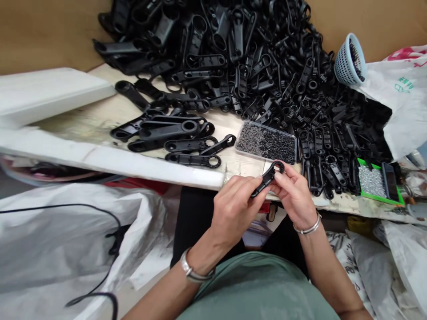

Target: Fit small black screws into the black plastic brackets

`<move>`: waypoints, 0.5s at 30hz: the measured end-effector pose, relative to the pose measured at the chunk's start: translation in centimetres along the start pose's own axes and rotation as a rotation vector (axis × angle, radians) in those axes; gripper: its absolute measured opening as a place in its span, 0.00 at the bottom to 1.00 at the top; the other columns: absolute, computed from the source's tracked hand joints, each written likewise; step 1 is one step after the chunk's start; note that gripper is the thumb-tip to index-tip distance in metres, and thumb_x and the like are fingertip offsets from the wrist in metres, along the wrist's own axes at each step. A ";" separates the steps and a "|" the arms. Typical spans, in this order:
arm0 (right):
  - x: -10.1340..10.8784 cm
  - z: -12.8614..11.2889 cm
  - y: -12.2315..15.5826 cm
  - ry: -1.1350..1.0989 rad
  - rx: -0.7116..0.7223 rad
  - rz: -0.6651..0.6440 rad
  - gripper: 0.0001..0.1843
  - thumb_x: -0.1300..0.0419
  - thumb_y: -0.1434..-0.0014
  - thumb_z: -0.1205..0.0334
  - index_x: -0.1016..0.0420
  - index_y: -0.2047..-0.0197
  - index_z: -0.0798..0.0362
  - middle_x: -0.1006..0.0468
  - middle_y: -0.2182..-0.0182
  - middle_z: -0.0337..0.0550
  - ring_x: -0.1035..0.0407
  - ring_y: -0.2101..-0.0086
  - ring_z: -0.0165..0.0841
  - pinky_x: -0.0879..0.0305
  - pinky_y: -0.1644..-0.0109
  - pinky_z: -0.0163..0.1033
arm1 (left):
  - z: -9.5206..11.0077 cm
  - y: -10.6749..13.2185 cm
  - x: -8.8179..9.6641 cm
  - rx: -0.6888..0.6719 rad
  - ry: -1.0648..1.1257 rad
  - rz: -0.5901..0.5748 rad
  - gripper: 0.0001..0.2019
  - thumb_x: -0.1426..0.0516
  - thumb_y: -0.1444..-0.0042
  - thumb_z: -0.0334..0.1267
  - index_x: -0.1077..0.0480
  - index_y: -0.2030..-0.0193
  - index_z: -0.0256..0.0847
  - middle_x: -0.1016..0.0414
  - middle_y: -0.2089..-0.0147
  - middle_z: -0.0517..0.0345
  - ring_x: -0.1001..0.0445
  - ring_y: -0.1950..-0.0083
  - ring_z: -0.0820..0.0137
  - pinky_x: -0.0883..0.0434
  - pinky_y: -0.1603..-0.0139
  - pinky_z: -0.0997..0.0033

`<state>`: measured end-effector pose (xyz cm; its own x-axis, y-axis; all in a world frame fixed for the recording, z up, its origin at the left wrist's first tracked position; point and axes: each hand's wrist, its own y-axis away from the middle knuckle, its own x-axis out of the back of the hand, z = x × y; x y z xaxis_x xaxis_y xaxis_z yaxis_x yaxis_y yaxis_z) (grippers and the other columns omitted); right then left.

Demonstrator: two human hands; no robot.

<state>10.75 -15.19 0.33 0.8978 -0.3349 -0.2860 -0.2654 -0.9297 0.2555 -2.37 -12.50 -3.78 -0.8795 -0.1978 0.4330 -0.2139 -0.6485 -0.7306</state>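
Observation:
Between my two hands is a black plastic arm with a ring-shaped end (267, 180), held just over the table's front edge. My left hand (235, 204) grips its lower end, fingers wrapped around it. My right hand (293, 191) pinches the part near the ring with thumb and fingers. Just beyond them sits a clear plastic box (266, 141) full of small black and grey pieces. To the left lie several similar black arms (191, 144). On the right, more short black arms (328, 173) are lined up close together.
A large heap of black plastic parts (233, 49) covers the back of the table. A green tray (375, 181) of small silvery pieces and a dark phone-like slab (389, 181) are at right. A blue basket (348, 62) tilts behind. White foam (110, 155) edges the table's left front.

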 end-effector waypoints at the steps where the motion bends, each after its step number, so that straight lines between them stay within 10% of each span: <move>1: -0.1 -0.1 0.1 0.003 -0.002 -0.010 0.12 0.33 0.46 0.60 0.24 0.56 0.46 0.23 0.62 0.32 0.27 0.64 0.29 0.25 0.55 0.35 | 0.0 0.1 -0.1 0.005 -0.002 -0.003 0.05 0.38 0.42 0.30 0.30 0.60 0.39 0.20 0.67 0.57 0.23 0.66 0.70 0.25 0.63 0.70; 10: 0.6 -0.6 -0.5 0.204 0.105 -0.015 0.16 0.34 0.44 0.58 0.25 0.52 0.46 0.23 0.63 0.32 0.28 0.66 0.28 0.27 0.56 0.35 | 0.4 -0.3 -0.3 0.027 0.097 0.001 0.06 0.38 0.42 0.33 0.28 0.58 0.39 0.20 0.66 0.57 0.23 0.65 0.70 0.26 0.62 0.70; 15: 4.3 -7.1 -2.3 0.997 0.471 0.235 0.23 0.38 0.40 0.58 0.26 0.42 0.52 0.21 0.66 0.42 0.29 0.72 0.31 0.30 0.65 0.38 | -0.8 -1.5 0.3 -0.058 0.082 -0.099 0.10 0.41 0.38 0.42 0.26 0.56 0.38 0.19 0.61 0.53 0.24 0.58 0.66 0.27 0.55 0.64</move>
<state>17.74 -13.37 5.06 0.6316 -0.4333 0.6429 -0.3819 -0.8955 -0.2284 -2.68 -10.98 -2.93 -0.8841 -0.0721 0.4617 -0.3239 -0.6177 -0.7166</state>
